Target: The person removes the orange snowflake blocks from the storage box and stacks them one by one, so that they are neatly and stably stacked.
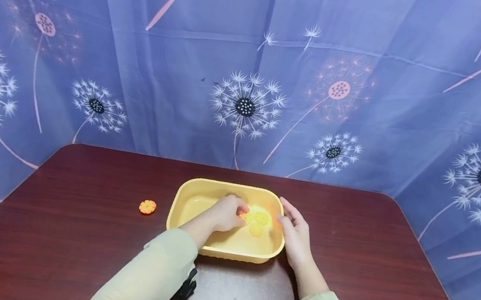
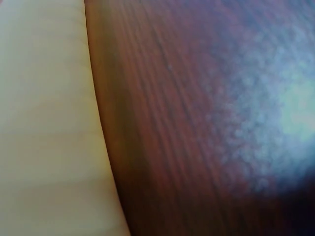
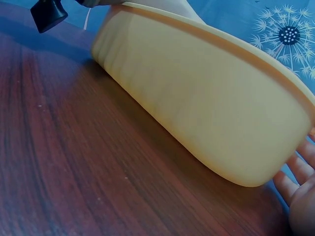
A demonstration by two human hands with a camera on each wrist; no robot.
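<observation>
The yellow basin stands near the middle of the desk's far edge, with flower pieces inside; an orange flower lies toward the desk's left edge. The right hand grips the basin's rim; the left hand bends over the pieces, its hold unclear. They look light and stiff, best pinched by their scalloped edges; the smooth basin might slide if unsteadied.

And the left hand half hid an orange piece, its grip unclear; the left wrist view smeared the tabletop into blur; the right wrist view's edge sliced the right hand and yellow basin!
</observation>
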